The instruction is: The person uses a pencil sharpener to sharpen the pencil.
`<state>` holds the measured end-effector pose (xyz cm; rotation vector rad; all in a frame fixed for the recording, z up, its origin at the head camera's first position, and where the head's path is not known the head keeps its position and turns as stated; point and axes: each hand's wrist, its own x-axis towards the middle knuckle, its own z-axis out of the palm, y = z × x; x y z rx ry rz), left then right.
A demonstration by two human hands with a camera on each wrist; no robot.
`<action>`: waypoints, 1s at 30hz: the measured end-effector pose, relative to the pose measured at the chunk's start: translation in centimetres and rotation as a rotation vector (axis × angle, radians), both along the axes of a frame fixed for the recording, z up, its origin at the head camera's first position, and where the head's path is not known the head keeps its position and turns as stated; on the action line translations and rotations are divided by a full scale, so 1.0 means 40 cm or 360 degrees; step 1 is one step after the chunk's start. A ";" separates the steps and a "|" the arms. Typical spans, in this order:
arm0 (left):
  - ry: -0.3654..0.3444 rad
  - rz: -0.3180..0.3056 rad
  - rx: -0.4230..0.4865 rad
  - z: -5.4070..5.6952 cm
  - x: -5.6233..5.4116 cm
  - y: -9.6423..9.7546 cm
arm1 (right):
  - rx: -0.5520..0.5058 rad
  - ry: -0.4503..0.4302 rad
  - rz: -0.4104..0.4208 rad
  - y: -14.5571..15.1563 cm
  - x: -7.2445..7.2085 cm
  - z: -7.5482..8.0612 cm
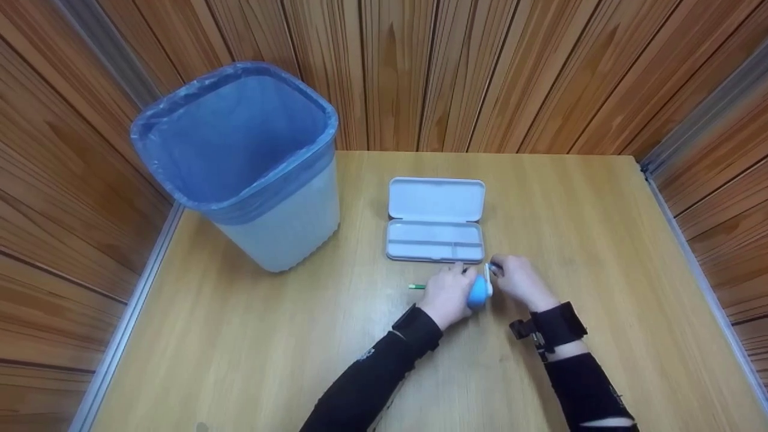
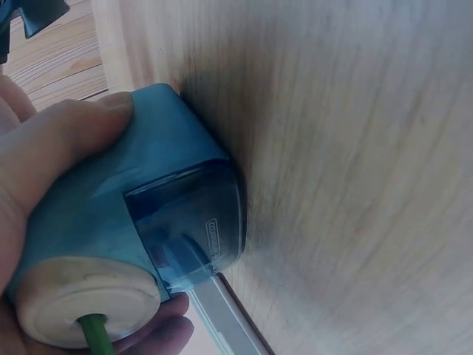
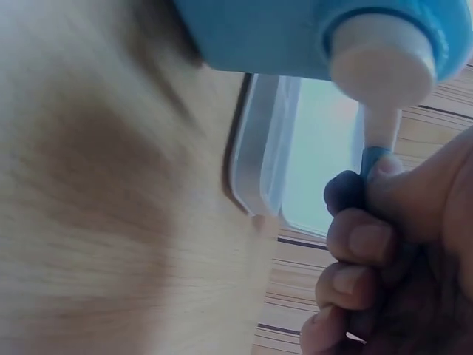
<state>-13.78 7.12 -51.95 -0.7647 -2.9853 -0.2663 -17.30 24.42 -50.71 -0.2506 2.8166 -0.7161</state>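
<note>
A blue crank pencil sharpener (image 1: 478,292) stands on the table, with a clear dark shavings drawer (image 2: 199,222) in its side. My left hand (image 1: 447,295) grips its body, thumb over the top in the left wrist view. Out of the round white front pokes a green pencil (image 1: 416,287), its other end hidden inside the sharpener. My right hand (image 1: 521,281) pinches the handle of the white crank (image 3: 380,122) between thumb and curled fingers. Just behind both hands lies an opened pencil case (image 1: 436,242) with a divided tray.
A white bin (image 1: 294,222) with a blue liner (image 1: 240,132) stands at the back left of the table (image 1: 270,360). Wood-panelled walls (image 1: 390,78) enclose the back and both sides.
</note>
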 end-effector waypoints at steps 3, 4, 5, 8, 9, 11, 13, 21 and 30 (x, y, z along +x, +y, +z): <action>-0.0005 0.0012 0.0004 0.000 -0.001 0.001 | 0.0042 -0.0026 -0.0001 -0.002 -0.004 -0.011; -0.0004 0.0016 0.0007 -0.001 -0.001 0.001 | 0.0047 -0.0047 -0.0004 -0.002 -0.005 -0.016; 0.0003 0.0019 0.0011 -0.002 0.000 0.001 | 0.0057 -0.0050 -0.0002 -0.002 -0.004 -0.024; 0.0027 0.0017 0.0020 -0.006 0.001 0.002 | 0.0069 -0.0075 0.0022 -0.002 0.005 -0.046; 0.0033 0.0015 0.0020 -0.007 0.002 0.002 | 0.0076 -0.0074 0.0034 -0.002 0.010 -0.054; 0.0038 0.0012 0.0022 -0.009 0.002 0.002 | 0.0094 -0.0060 0.0060 -0.001 0.023 -0.069; 0.0037 0.0011 0.0022 -0.008 0.001 0.003 | 0.0119 -0.0029 0.0083 -0.002 0.038 -0.080; 0.0070 0.0032 0.0042 -0.009 0.003 0.003 | 0.0251 0.0068 0.0079 -0.003 0.105 -0.088; -0.0024 0.0025 0.0026 -0.004 -0.001 0.002 | 0.0234 0.0028 0.0106 -0.003 0.159 -0.062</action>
